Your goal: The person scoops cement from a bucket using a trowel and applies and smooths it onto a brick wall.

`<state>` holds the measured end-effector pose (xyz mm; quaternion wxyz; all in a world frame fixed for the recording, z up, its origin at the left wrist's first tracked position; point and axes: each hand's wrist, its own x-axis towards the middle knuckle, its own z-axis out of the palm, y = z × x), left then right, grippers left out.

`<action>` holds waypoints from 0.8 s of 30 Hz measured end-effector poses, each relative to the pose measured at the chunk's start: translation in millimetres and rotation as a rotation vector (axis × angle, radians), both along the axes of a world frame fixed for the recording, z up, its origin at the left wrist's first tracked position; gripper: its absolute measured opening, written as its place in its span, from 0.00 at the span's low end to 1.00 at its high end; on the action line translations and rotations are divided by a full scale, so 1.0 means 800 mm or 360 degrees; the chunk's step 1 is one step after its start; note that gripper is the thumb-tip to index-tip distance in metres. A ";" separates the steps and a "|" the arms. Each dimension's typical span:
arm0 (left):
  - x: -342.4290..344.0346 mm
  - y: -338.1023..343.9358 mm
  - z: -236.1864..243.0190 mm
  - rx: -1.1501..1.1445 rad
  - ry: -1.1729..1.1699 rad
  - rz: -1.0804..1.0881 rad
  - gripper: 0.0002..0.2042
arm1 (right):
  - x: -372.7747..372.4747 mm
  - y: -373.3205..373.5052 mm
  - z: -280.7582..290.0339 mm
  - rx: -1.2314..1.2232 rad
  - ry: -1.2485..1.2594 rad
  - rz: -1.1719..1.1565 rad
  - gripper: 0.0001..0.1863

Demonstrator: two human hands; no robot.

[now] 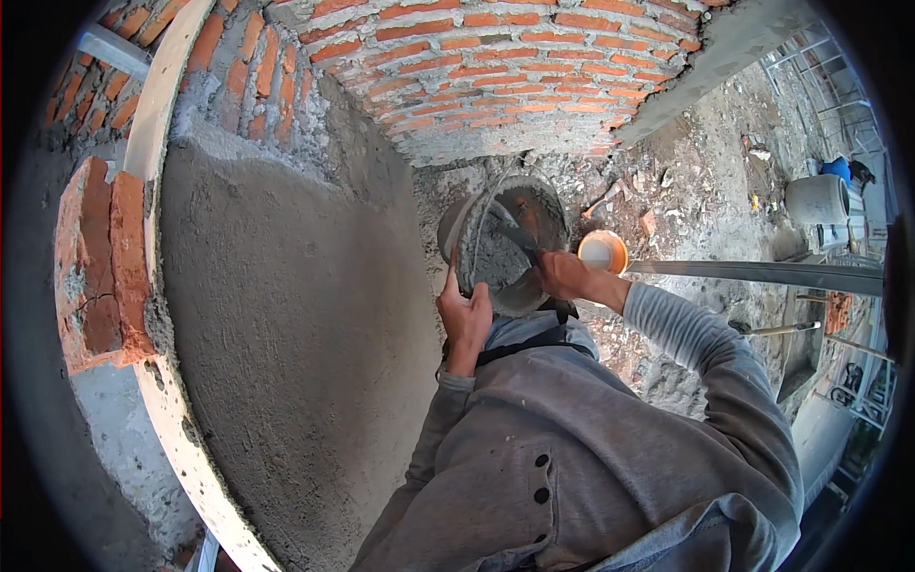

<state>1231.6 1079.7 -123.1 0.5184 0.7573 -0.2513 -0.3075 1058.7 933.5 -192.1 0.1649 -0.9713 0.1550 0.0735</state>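
A dark bucket (452, 227) caked with cement stands in front of me at the foot of the brick wall. Grey wet mortar (498, 255) lies inside it, and its wire handle rests across the opening. My left hand (465, 322) is closed on the near left rim, thumb and forefinger pointing up along it. My right hand (564, 275) grips a trowel (515, 232) whose blade reaches down into the bucket. Part of the trowel's handle is hidden by the fingers. Just right of that hand sits a small orange pail (616, 250) with pale greyish contents.
Freshly plastered wall (295, 305) runs close along my left, edged by a long wooden board (176, 419). Bare brickwork (505, 71) rises ahead. A long metal straightedge (762, 275) stretches out on the right. Rubble covers the ground; a grey barrel (816, 200) stands farther off.
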 end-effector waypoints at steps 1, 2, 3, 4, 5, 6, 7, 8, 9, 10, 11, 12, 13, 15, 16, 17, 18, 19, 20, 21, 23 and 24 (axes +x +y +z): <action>0.005 -0.001 0.003 -0.0061 -0.0032 0.0014 0.29 | 0.011 -0.003 0.019 0.0014 -0.0006 0.0035 0.12; 0.009 0.006 0.004 -0.0112 -0.0060 0.0018 0.28 | 0.024 0.001 0.055 0.1044 0.0261 -0.0588 0.11; 0.013 0.012 0.001 -0.0103 -0.0059 0.0027 0.28 | 0.031 0.003 0.075 0.2053 0.0541 -0.1234 0.10; 0.017 0.011 -0.006 -0.0096 -0.0057 0.0024 0.27 | 0.023 0.007 0.063 0.2324 0.0511 -0.1378 0.10; 0.021 0.010 -0.005 -0.0077 -0.0054 0.0032 0.26 | 0.017 0.012 0.067 0.2325 0.0526 -0.1351 0.10; 0.023 0.010 -0.002 -0.0071 -0.0065 0.0057 0.26 | 0.010 0.017 0.073 0.2544 0.0354 -0.1457 0.09; 0.019 0.003 0.014 -0.0028 0.0238 0.0140 0.24 | 0.001 0.019 0.079 0.2758 0.0167 -0.1567 0.08; 0.018 -0.002 0.025 0.0013 0.0538 0.0223 0.22 | -0.005 0.023 0.082 0.2871 0.0054 -0.1558 0.07; 0.018 -0.005 0.019 0.0008 0.0525 0.0238 0.22 | -0.006 0.019 0.080 0.2874 0.0058 -0.1534 0.07; 0.019 -0.004 0.008 -0.0135 0.0585 0.0334 0.20 | -0.003 0.020 0.074 0.2804 -0.0090 -0.1409 0.07; 0.020 -0.004 -0.012 -0.0277 0.0656 0.0413 0.18 | -0.003 0.021 0.064 0.2723 -0.0244 -0.1305 0.07; 0.019 0.000 -0.030 -0.0279 0.0648 0.0407 0.18 | -0.001 0.020 0.054 0.2536 -0.0199 -0.1192 0.08; 0.024 0.004 -0.052 -0.0278 0.0657 0.0441 0.18 | 0.007 0.017 0.053 0.2534 -0.0210 -0.1145 0.08; 0.028 0.003 -0.063 -0.0302 0.0634 0.0502 0.18 | 0.010 0.022 0.063 0.2448 -0.0197 -0.1101 0.08; 0.023 0.005 -0.065 -0.0235 0.0665 0.0495 0.18 | 0.008 0.022 0.067 0.2503 -0.0205 -0.1135 0.09; 0.023 0.007 -0.070 -0.0180 0.0688 0.0487 0.17 | 0.012 0.020 0.068 0.2501 -0.0212 -0.1104 0.09; 0.022 0.012 -0.074 -0.0160 0.0756 0.0565 0.17 | 0.017 0.019 0.069 0.2555 -0.0243 -0.1110 0.09; 0.019 0.010 -0.068 -0.0152 0.0762 0.0564 0.17 | 0.014 0.021 0.071 0.2612 -0.0265 -0.1157 0.09; 0.017 0.010 -0.061 -0.0151 0.0870 0.0555 0.17 | 0.013 0.022 0.072 0.2616 -0.0259 -0.1167 0.09; 0.015 0.010 -0.055 -0.0149 0.0979 0.0547 0.17 | 0.013 0.023 0.073 0.2632 -0.0247 -0.1187 0.09; 0.014 0.015 -0.049 -0.0124 0.0981 0.0548 0.17 | 0.020 0.022 0.076 0.2656 -0.0234 -0.1191 0.09; 0.013 0.016 -0.047 -0.0102 0.0989 0.0541 0.18 | 0.023 0.021 0.072 0.2665 -0.0240 -0.1172 0.10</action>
